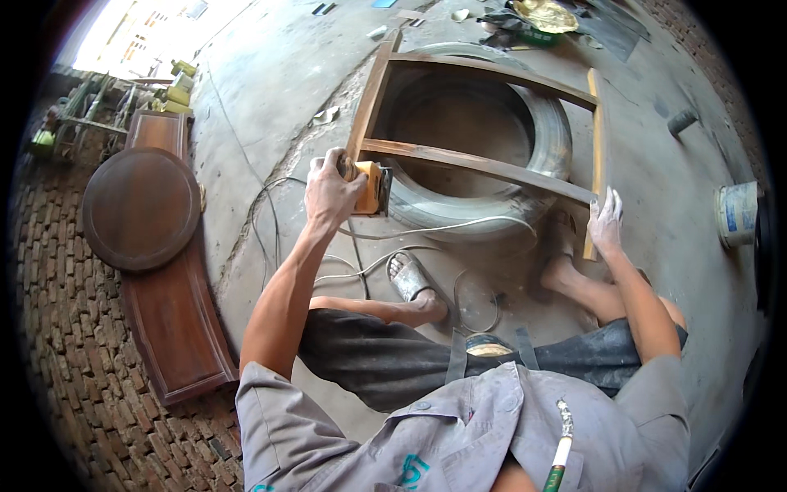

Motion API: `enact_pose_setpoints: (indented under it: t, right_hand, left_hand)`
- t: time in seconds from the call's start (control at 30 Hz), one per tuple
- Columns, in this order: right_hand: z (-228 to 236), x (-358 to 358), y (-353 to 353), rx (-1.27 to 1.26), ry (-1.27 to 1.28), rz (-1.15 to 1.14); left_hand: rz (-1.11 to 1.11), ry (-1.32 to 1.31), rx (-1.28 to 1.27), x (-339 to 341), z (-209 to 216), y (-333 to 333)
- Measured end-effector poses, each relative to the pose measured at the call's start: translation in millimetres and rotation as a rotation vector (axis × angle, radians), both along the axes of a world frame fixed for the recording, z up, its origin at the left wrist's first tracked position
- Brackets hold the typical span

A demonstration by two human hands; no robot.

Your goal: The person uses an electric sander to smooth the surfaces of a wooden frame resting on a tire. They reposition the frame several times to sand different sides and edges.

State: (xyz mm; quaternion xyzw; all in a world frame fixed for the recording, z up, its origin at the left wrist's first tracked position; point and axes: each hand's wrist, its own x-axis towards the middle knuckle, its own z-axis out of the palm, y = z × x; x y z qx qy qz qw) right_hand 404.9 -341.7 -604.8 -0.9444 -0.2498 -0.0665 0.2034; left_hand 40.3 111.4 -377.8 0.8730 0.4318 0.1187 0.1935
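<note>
A yellow power sander point(375, 189) is gripped in my left hand point(329, 193), its flat pad turned toward the wooden frame point(484, 168). The sander is beside the frame's left post, near the end of the closer crosspiece. My right hand point(605, 223), dusty white at the fingers, grips the frame's right post where that same crosspiece meets it. Two posts and two crosspieces make up the frame, which rests over a large dusty tire point(557, 135) lying flat on the floor. The sander's underside is partly hidden.
Pale cords point(459, 225) loop over the concrete floor between the tire and my sandalled feet. Along the brick strip at left lie a dark round wooden piece point(141, 209) and a long panel point(176, 320). A white bucket point(736, 215) stands far right; a cigarette point(561, 451) shows low.
</note>
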Motion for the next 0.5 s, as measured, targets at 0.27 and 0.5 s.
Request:
enact_pose_setpoints:
  t: [0.27, 0.5]
  right_hand:
    - [25, 49, 107, -0.030, 0.145, 0.208]
    - [33, 50, 112, 0.123, 0.128, 0.249]
  left_hand:
    - [0.030, 0.019, 0.108, 16, -44, 72]
    - [-0.010, 0.114, 0.127, 26, -47, 107]
